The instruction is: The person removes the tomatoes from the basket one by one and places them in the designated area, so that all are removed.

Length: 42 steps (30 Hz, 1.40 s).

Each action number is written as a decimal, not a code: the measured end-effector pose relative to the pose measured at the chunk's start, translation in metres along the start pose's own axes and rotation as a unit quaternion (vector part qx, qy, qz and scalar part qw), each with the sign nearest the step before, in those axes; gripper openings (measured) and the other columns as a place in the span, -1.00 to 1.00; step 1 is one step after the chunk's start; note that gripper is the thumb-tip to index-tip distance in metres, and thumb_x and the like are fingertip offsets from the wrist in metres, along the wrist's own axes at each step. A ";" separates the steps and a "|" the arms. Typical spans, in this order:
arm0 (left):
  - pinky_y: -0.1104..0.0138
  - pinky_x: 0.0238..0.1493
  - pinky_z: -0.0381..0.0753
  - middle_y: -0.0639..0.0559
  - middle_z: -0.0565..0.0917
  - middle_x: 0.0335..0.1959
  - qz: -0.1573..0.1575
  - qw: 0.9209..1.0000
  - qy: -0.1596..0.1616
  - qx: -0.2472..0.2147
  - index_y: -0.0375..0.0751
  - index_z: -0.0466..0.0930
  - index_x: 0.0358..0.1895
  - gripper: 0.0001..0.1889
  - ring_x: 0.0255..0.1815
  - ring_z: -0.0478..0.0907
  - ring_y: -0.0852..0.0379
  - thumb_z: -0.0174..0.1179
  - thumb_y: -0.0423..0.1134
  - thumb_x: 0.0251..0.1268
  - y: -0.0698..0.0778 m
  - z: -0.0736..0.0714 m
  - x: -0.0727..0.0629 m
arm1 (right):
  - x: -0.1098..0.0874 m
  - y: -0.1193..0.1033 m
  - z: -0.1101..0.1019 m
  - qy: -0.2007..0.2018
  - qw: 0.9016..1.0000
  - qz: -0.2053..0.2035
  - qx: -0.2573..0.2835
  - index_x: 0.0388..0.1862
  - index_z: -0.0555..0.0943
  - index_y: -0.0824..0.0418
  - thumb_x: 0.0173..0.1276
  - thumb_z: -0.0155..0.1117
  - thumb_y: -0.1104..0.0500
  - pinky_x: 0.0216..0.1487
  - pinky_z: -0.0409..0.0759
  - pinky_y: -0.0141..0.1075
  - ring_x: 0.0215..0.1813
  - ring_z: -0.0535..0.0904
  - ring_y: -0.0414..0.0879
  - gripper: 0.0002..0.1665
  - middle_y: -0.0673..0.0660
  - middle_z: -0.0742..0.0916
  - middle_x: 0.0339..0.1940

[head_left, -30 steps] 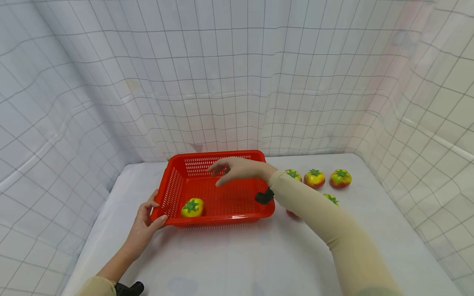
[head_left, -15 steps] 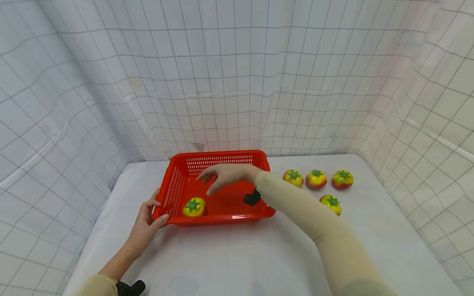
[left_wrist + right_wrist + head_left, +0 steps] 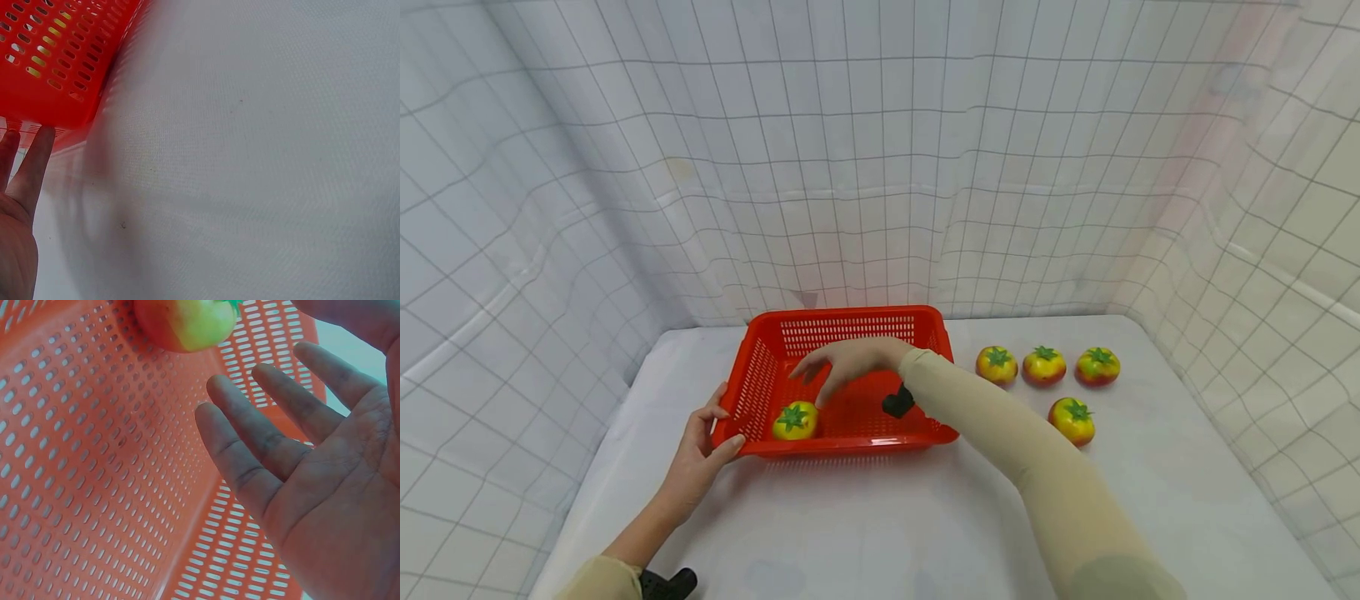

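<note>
A red perforated plastic basket (image 3: 880, 443) sits on the white table. One yellow-and-red tomato (image 3: 794, 421) with a green leafy top lies inside, near the front left corner. My left hand (image 3: 694, 458) grips the basket's front left corner, thumb on the front rim and fingers at the left side. In the left wrist view, fingertips (image 3: 42, 140) of that hand touch the basket's wall. Over the basket's middle hangs my right hand (image 3: 850, 360), fingers spread and nothing held. The right wrist view puts the tomato (image 3: 187, 325) beyond its fingertips, apart from them.
To the right of the basket, several more tomatoes stand on the table: a back row ending with a tomato (image 3: 1097, 367), and a tomato (image 3: 1071, 422) in front. My right sleeve (image 3: 1000, 425) crosses over the table, hiding part of it. A gridded white curtain (image 3: 880, 183) encloses the back and sides.
My right hand has moved left and slightly lower over the basket, closer to the tomato inside. A tomato partly visible beneath the right sleeve earlier is out of sight. My left hand stays put.
</note>
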<state>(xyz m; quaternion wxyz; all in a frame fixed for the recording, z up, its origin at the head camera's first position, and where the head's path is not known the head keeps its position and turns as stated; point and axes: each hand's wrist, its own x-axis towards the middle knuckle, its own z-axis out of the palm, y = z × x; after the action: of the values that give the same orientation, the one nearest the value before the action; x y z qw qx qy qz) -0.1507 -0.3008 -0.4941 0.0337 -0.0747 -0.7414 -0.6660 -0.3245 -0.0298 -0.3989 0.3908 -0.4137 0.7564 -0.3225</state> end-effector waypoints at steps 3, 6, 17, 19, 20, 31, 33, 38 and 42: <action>0.38 0.05 0.64 0.05 -0.17 0.71 -0.002 1.000 0.003 0.001 -0.22 0.12 0.21 -0.61 0.65 -0.18 -0.23 0.10 -0.43 0.53 -0.001 0.000 0.000 | 0.005 0.002 0.001 -0.004 1.000 0.002 -0.007 0.41 0.51 -0.07 0.29 0.52 0.13 0.17 0.61 -0.26 0.42 0.42 0.01 -0.29 0.06 0.58 0.37; 0.37 0.04 0.65 0.05 -0.17 0.71 -0.004 1.000 0.004 0.003 -0.21 0.12 0.20 -0.61 0.65 -0.17 -0.24 0.10 -0.43 0.52 -0.001 0.000 -0.001 | 0.009 0.003 0.003 -0.010 1.000 0.008 -0.018 0.46 0.48 0.00 0.29 0.50 0.14 0.18 0.60 -0.25 0.44 0.39 0.08 -0.25 0.11 0.56 0.39; 0.37 0.06 0.64 0.07 -0.17 0.71 -0.005 1.000 0.005 -0.001 -0.20 0.13 0.19 -0.62 0.65 -0.17 -0.23 0.11 -0.43 0.52 0.000 0.001 0.000 | 0.023 0.005 0.012 -0.041 0.996 0.047 -0.071 0.49 0.45 -0.07 0.27 0.53 0.12 0.25 0.54 -0.20 0.32 0.44 -0.09 -0.19 -0.07 0.61 0.23; 0.36 0.06 0.64 0.07 -0.17 0.71 -0.007 1.000 0.006 -0.002 -0.20 0.13 0.19 -0.62 0.64 -0.16 -0.23 0.11 -0.43 0.52 0.000 0.001 0.000 | 0.024 0.005 0.013 -0.046 0.995 0.049 -0.074 0.50 0.45 -0.08 0.27 0.53 0.13 0.30 0.49 -0.16 0.35 0.41 -0.07 -0.18 -0.10 0.61 0.21; 0.36 0.06 0.64 0.07 -0.17 0.71 -0.007 1.000 0.006 -0.002 -0.19 0.13 0.19 -0.62 0.64 -0.16 -0.23 0.11 -0.43 0.52 0.000 0.001 0.000 | 0.025 0.005 0.014 -0.049 0.995 0.050 -0.074 0.50 0.44 -0.09 0.26 0.53 0.13 0.32 0.48 -0.14 0.36 0.40 -0.07 -0.17 -0.12 0.61 0.20; 0.37 0.06 0.64 0.08 -0.17 0.71 -0.001 1.000 0.004 -0.008 -0.20 0.14 0.19 -0.62 0.64 -0.16 -0.24 0.10 -0.45 0.51 -0.002 0.000 0.001 | 0.031 0.005 0.018 -0.080 0.993 0.061 -0.062 0.48 0.44 -0.20 0.24 0.57 0.06 0.29 0.48 -0.19 0.32 0.36 -0.15 -0.16 -0.14 0.54 0.27; 0.37 0.06 0.64 0.07 -0.16 0.71 -0.001 1.000 0.004 -0.008 -0.20 0.14 0.19 -0.63 0.64 -0.16 -0.24 0.11 -0.45 0.51 -0.002 0.000 0.001 | 0.033 0.005 0.018 -0.084 0.993 0.065 -0.058 0.47 0.45 -0.20 0.23 0.57 0.06 0.26 0.50 -0.20 0.31 0.36 -0.16 -0.16 -0.14 0.53 0.27; 0.37 0.06 0.64 0.07 -0.16 0.71 -0.001 1.000 0.006 -0.007 -0.19 0.15 0.19 -0.62 0.65 -0.16 -0.23 0.11 -0.45 0.51 -0.002 0.000 0.000 | 0.038 0.007 0.021 -0.094 0.992 0.059 -0.053 0.47 0.44 -0.16 0.21 0.58 0.07 0.22 0.51 -0.25 0.27 0.38 -0.18 -0.15 -0.14 0.53 0.25; 0.36 0.06 0.64 0.08 -0.16 0.71 -0.002 1.000 0.005 -0.011 -0.18 0.15 0.19 -0.63 0.65 -0.17 -0.23 0.10 -0.45 0.51 -0.002 0.000 0.000 | 0.041 0.008 0.022 -0.100 0.993 0.054 -0.045 0.45 0.45 -0.14 0.20 0.58 0.11 0.20 0.52 -0.27 0.26 0.38 -0.18 -0.16 -0.14 0.53 0.24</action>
<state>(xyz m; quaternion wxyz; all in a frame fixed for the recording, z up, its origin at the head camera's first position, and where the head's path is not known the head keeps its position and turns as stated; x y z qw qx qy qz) -0.1507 -0.3010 -0.4959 0.0351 -0.0709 -0.7341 -0.6744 -0.3227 -0.0662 -0.4294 0.4619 -0.4196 0.7486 -0.2240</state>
